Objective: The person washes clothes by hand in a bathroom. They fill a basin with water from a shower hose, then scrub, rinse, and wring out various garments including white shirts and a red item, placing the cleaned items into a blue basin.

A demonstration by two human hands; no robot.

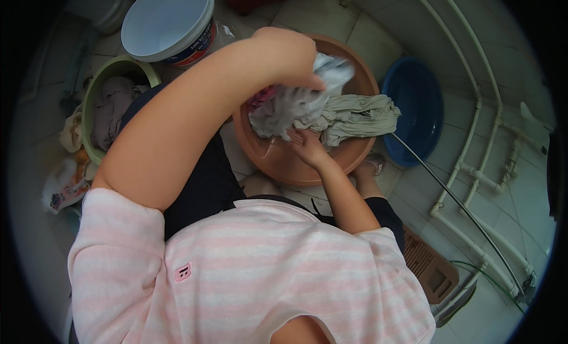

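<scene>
A terracotta-coloured plastic basin (284, 164) stands on the tiled floor before me with wet clothes in it. My left hand (295, 57) is closed on a bunched white cloth (333, 73), blurred by motion, over the basin's far side. Lower down, my right hand (306, 144) reaches in from the near rim. Its fingers touch the underside of a crumpled grey-white cloth (284, 111); how firmly they hold it is hidden. A pale green garment (364, 115) stretches from the pile across the right rim. Some dark pink fabric (262, 97) peeks out under my left forearm.
A blue basin (412, 113) leans at the right wall near white pipes (483, 117). A thin metal rod (452, 197) slants past it. A brown washboard (428, 264) lies at right. On the left are a green tub (91, 135) with clothes and a lidded white bucket (168, 22).
</scene>
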